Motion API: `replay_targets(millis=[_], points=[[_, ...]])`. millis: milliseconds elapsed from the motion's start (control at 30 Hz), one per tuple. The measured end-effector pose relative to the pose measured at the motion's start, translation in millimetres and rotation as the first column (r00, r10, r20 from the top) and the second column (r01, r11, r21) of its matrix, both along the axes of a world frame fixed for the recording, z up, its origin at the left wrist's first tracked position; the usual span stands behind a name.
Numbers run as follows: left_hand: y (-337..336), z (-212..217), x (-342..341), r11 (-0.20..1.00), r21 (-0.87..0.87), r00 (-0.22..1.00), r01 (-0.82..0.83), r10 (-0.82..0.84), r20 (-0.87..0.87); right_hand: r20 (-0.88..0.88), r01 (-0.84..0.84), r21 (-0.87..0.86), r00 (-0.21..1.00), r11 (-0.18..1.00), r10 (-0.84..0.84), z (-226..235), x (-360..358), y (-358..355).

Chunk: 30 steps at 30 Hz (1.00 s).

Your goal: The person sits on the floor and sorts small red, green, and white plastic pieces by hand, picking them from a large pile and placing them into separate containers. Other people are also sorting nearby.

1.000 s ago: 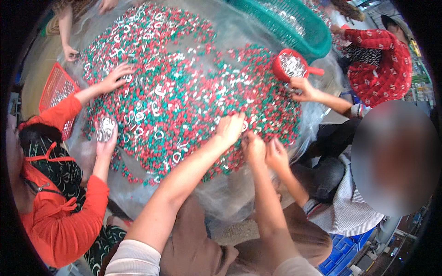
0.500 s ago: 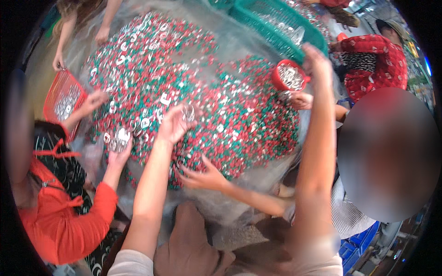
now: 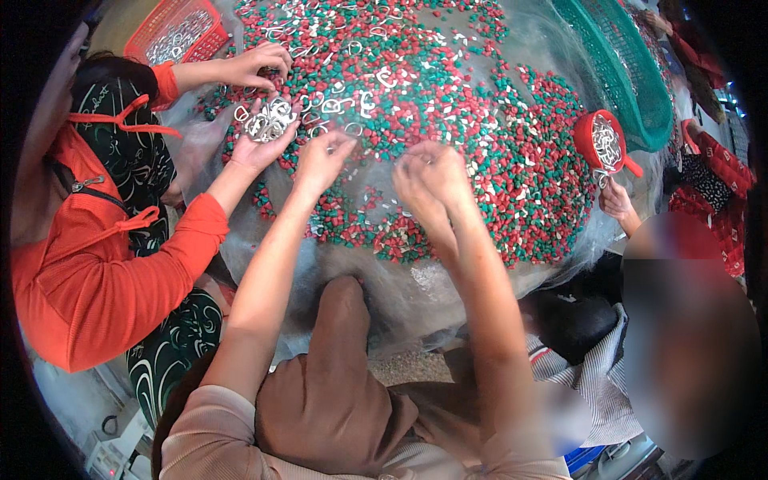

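My left hand hovers over a wide pile of small red and green stone-like chips, its fingers pinched. What it holds is too small to name. A pale ring-shaped piece shows just beyond its fingertips. To its right, my right hand is low over the pile with fingers bent together, and whatever they hold cannot be made out. Another person's hand lies close beside and partly under it. Pale, shiny loop-shaped pieces are scattered among the chips.
A person in orange on the left cups several loop pieces in one hand. Beyond stands an orange-red basket. On the right are a red handled strainer of loops, a co-worker's hand and a long green basket.
My right hand has come down from the green basket to the pile, near my left hand. The view has shifted, and the co-worker's hand has moved beside my right one.
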<state>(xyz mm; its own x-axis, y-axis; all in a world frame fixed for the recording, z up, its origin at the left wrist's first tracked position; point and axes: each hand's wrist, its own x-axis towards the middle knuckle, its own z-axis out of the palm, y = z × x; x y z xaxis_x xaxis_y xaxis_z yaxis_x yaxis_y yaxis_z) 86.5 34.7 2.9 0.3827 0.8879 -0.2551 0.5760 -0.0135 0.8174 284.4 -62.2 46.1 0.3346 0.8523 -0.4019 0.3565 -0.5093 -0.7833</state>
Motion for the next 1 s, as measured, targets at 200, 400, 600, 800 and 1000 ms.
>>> replay_targets(millis=[200, 400, 600, 800, 1000], points=[[-0.8, -11.5, 20.6, 0.954, 0.270, 0.931, 0.132, -0.026, -0.364, 0.109, 0.022, 0.043, 0.994, 0.999, -0.027, -26.0, -17.6, 15.7], [7.4, -20.3, 17.1, 0.878, 0.451, 0.958, 0.157, -0.024, -0.286, -0.540, 0.329, -0.014, 0.792, 0.944, -0.284, -44.9, -35.4, 25.6], [-16.2, 53.7, 59.6, 0.867, 0.258, 0.904, 0.426, -0.393, -0.170, -0.889, 0.367, -0.288, 0.243, 0.885, -0.389, -48.2, -20.0, 19.5], [-27.6, 72.6, 88.7, 0.790, 0.531, 0.944, 0.306, -0.326, -0.058, -0.942, 0.565, -0.253, 0.040, 0.785, -0.333, -66.2, -27.1, 18.9], [-34.2, 59.3, 94.1, 0.678, 0.709, 0.944, 0.193, -0.326, 0.054, -0.955, 0.592, -0.197, 0.066, 0.782, -0.291, -80.7, -33.7, 15.5]])
